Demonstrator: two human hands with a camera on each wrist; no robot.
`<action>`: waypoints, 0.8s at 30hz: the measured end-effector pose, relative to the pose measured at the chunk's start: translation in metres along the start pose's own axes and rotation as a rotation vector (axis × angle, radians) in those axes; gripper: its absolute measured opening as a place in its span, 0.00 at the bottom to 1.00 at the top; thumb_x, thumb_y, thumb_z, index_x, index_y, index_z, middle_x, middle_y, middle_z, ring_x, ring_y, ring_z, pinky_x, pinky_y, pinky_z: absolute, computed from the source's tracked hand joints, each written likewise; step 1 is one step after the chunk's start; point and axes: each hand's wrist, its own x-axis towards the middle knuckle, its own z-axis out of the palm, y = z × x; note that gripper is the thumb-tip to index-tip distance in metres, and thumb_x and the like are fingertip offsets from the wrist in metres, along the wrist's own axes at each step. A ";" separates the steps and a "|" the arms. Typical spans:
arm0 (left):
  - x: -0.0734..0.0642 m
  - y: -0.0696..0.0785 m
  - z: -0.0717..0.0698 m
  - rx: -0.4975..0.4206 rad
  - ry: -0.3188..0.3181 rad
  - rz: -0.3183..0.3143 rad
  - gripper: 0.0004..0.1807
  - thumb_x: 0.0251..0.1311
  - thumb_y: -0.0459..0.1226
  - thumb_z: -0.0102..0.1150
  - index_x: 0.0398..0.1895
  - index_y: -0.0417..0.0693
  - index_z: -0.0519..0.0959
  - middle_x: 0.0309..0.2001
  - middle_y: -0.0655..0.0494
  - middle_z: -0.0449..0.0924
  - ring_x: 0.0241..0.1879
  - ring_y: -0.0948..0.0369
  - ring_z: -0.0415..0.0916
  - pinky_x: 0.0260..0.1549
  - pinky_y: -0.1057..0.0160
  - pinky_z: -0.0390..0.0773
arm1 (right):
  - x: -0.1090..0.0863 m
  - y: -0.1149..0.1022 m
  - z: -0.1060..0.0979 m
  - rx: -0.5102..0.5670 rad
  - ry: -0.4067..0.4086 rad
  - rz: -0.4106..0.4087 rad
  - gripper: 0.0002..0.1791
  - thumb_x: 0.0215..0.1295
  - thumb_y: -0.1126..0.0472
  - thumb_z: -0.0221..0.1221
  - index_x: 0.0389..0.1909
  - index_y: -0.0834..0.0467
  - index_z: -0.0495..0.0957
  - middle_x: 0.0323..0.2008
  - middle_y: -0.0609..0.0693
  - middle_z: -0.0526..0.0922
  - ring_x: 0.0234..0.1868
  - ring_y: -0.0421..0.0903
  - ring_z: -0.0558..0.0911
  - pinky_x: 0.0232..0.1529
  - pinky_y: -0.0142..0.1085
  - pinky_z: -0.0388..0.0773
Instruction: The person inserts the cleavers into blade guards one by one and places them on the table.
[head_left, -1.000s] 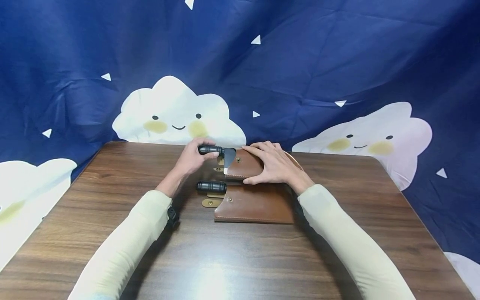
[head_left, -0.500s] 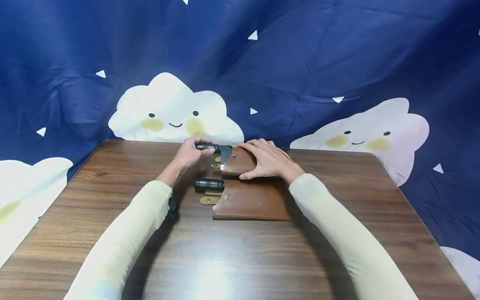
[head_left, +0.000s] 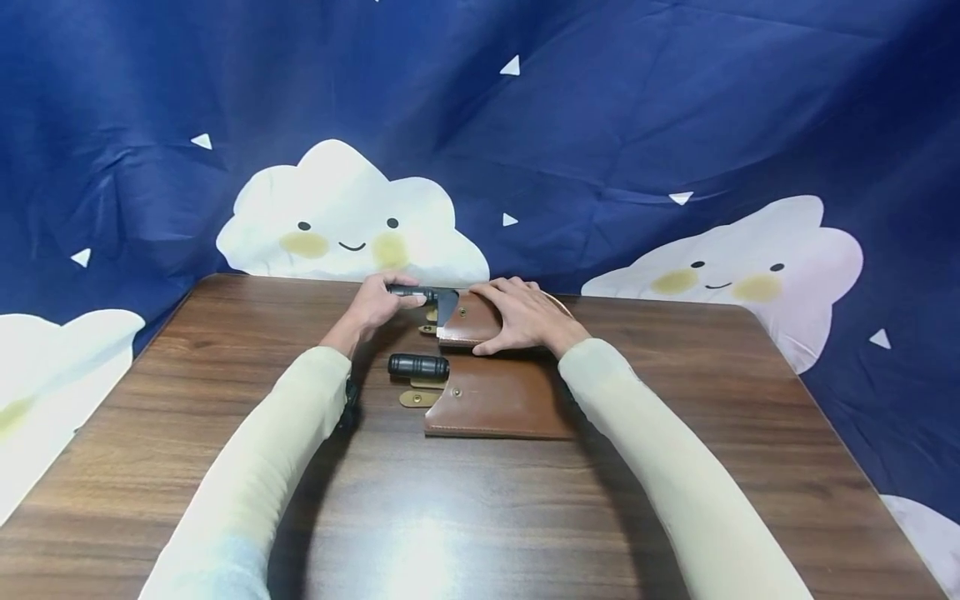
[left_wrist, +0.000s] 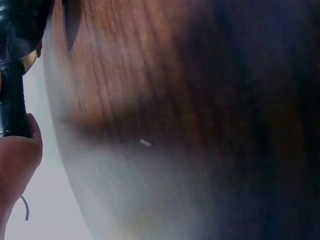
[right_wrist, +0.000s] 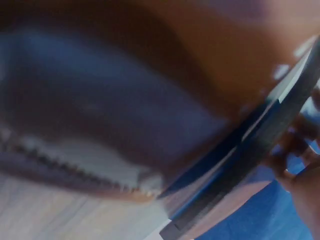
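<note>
Towards the table's far edge, my left hand holds the black ridged handle of a knife, fingers behind and thumb in front. A strip of its dark wide blade shows between the handle and a brown leather sheath; the rest is hidden inside. My right hand grips that sheath from above, thumb along the near edge and fingers over the far side. Just nearer lies a second brown leather sheath with a black-handled knife in it. Stitched leather fills much of the right wrist view.
Tan snap straps, such as the near one, stick out left of both sheaths. Everything lies on a brown wood-grain table. A blue curtain with white clouds hangs right behind the table's back edge.
The head view shifts slightly. The far sheath slides a little left under my right hand, and slightly less blade shows. The left hand keeps its hold on the handle; the near knife stays put.
</note>
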 end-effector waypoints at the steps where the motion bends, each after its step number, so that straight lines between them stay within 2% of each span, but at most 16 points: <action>1: 0.001 -0.001 0.000 0.008 0.002 -0.004 0.24 0.58 0.31 0.70 0.58 0.33 0.78 0.60 0.41 0.76 0.58 0.50 0.70 0.63 0.54 0.67 | 0.001 0.000 0.001 0.001 -0.005 0.003 0.59 0.41 0.24 0.69 0.75 0.46 0.64 0.64 0.52 0.73 0.62 0.53 0.70 0.57 0.49 0.66; 10: 0.002 -0.010 0.001 0.006 -0.001 -0.063 0.23 0.58 0.31 0.70 0.57 0.35 0.79 0.58 0.42 0.77 0.53 0.52 0.72 0.58 0.57 0.70 | 0.004 -0.003 0.008 0.019 -0.071 0.027 0.61 0.44 0.27 0.70 0.77 0.50 0.61 0.68 0.55 0.70 0.66 0.57 0.68 0.63 0.53 0.64; 19: 0.001 -0.008 0.004 0.185 -0.011 -0.036 0.19 0.62 0.31 0.68 0.55 0.33 0.79 0.57 0.39 0.77 0.52 0.49 0.73 0.56 0.55 0.72 | 0.007 -0.002 0.014 0.043 -0.172 0.056 0.60 0.49 0.29 0.70 0.80 0.49 0.56 0.75 0.57 0.61 0.73 0.60 0.62 0.70 0.58 0.57; 24: 0.003 -0.006 0.005 0.224 -0.019 -0.026 0.20 0.63 0.32 0.68 0.56 0.32 0.78 0.58 0.38 0.76 0.54 0.47 0.72 0.57 0.54 0.71 | 0.010 -0.001 0.013 0.055 -0.209 0.079 0.60 0.49 0.31 0.71 0.80 0.48 0.56 0.75 0.56 0.61 0.73 0.59 0.62 0.70 0.57 0.57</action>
